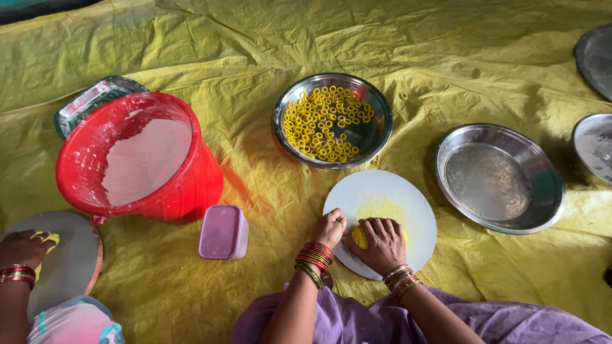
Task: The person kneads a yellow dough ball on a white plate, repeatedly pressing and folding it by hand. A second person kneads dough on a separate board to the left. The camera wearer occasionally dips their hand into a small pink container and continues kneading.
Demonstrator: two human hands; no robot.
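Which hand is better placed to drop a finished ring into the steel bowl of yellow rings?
Probably the left hand: the bowl lies up and left of the board, on its side, and the right hand is pressing the yellow dough.

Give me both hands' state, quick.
Left hand: closed in a loose fist on the round white board; contents cannot be told.
Right hand: closed over a yellow dough lump.
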